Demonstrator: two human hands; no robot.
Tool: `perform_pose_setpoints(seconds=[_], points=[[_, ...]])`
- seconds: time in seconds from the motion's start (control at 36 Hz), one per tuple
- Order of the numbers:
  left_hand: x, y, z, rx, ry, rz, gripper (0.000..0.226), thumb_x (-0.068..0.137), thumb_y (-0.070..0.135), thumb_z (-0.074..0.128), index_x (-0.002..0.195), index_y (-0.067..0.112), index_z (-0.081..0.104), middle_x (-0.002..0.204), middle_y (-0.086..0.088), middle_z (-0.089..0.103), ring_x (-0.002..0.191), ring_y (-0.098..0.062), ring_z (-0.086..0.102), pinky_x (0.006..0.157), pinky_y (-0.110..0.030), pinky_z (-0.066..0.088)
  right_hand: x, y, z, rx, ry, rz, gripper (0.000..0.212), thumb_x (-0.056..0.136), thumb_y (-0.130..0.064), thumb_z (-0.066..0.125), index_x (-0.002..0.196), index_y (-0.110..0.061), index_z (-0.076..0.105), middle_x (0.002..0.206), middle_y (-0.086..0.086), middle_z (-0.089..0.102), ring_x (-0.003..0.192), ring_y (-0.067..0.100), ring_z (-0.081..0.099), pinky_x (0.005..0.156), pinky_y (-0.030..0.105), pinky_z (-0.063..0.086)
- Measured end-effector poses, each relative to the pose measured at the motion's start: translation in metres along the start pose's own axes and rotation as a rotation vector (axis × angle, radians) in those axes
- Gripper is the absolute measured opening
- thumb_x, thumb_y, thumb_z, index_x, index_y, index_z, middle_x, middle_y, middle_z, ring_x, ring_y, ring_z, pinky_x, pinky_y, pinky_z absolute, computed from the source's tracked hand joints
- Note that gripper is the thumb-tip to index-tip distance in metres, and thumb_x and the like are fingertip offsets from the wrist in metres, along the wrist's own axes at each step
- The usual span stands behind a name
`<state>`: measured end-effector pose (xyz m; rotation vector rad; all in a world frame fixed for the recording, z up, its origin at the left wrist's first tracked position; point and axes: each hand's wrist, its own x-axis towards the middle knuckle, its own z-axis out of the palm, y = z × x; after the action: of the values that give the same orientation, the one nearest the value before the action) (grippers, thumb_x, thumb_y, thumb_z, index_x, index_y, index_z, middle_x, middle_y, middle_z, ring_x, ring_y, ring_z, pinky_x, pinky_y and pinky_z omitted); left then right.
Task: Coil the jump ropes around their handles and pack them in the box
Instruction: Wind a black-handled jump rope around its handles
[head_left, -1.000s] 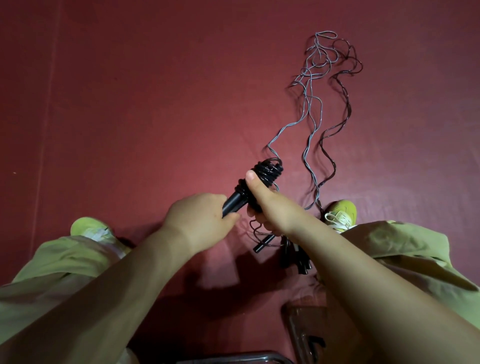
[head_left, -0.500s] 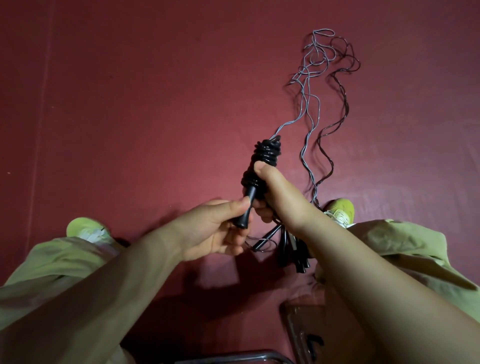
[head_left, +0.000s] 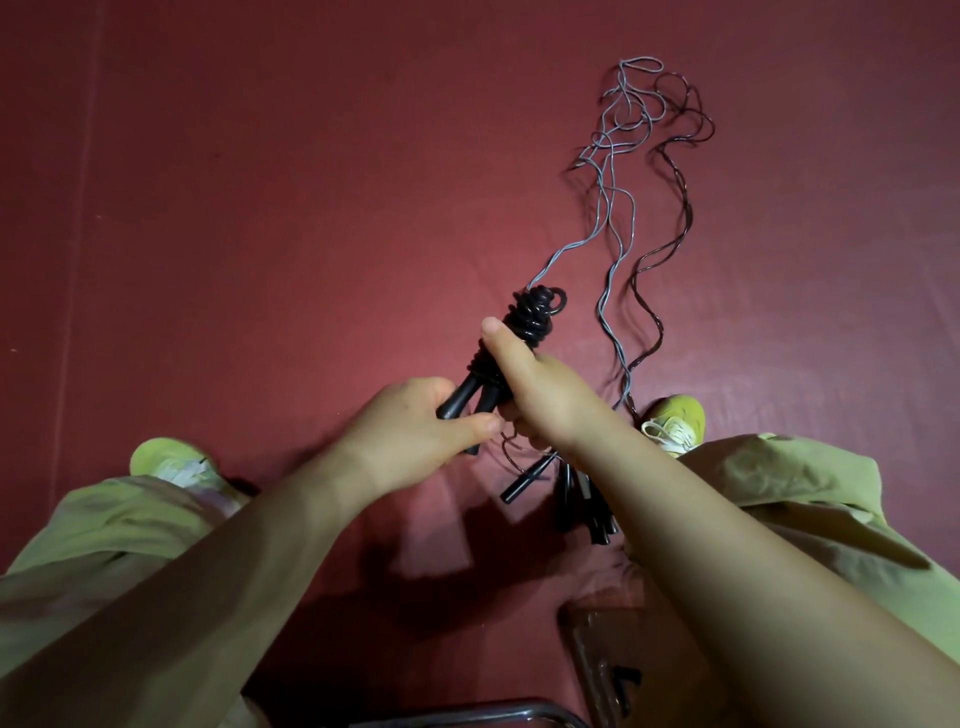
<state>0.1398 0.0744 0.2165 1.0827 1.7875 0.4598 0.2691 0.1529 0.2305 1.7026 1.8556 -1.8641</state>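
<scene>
My left hand (head_left: 415, 441) pinches the lower ends of the two black plastic handles (head_left: 470, 397) while my right hand (head_left: 540, 395) grips the glossy black coiled rope (head_left: 530, 319) above the red floor (head_left: 260, 234), loose grey and dark ropes (head_left: 623, 218) trailing beyond.

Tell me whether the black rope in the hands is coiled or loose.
Coiled: the black rope is wound in tight turns round its paired handles, gripped by the right hand and left hand.
</scene>
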Motion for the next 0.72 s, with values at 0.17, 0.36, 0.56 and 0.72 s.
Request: perform_pose_setpoints(seconds=[0.17,0.36,0.56,0.72], points=[[-0.002,0.004,-0.003,0.238,0.164,0.031,0.043,0.074,0.053,0.067,0.071,0.013,0.053,0.064,-0.005,0.057,0.065,-0.029,0.057,0.061,-0.042,0.044,0.002,0.002,0.004,-0.004,0.065,-0.024,0.058,0.092,-0.065,0.036,0.06,-0.02,0.053,0.043,-0.013,0.041,0.046,0.006,0.036,0.051,0.024,0.026],[0.0,-0.004,-0.012,-0.239,-0.226,-0.013,0.054,0.049,0.062,0.065,0.076,0.016,0.056,0.065,0.003,0.06,0.058,-0.012,0.052,0.062,-0.031,0.038,-0.001,0.007,0.0,0.028,0.036,-0.127,0.058,0.096,-0.058,0.036,0.051,-0.02,0.035,0.038,-0.011,0.03,0.037,0.005,0.025,0.052,0.027,0.022],[-0.009,-0.003,-0.005,-1.12,-0.855,-0.192,0.077,0.067,0.079,0.039,0.087,0.012,0.073,0.07,-0.005,0.061,0.06,-0.019,0.058,0.061,-0.031,0.048,0.001,0.008,-0.001,0.289,-0.084,-0.2,0.073,0.064,-0.08,0.037,0.068,-0.009,0.053,0.053,0.002,0.036,0.053,0.02,0.03,0.054,0.033,0.019],[-0.011,0.006,-0.001,-1.075,-0.76,-0.255,0.07,0.078,0.079,0.023,0.07,0.018,0.054,0.057,0.004,0.04,0.045,-0.009,0.031,0.052,-0.027,0.041,0.002,0.006,-0.003,0.131,-0.116,-0.191,0.068,0.086,-0.068,0.022,0.061,-0.01,0.048,0.049,0.001,0.042,0.047,0.016,0.039,0.049,0.026,0.034]])
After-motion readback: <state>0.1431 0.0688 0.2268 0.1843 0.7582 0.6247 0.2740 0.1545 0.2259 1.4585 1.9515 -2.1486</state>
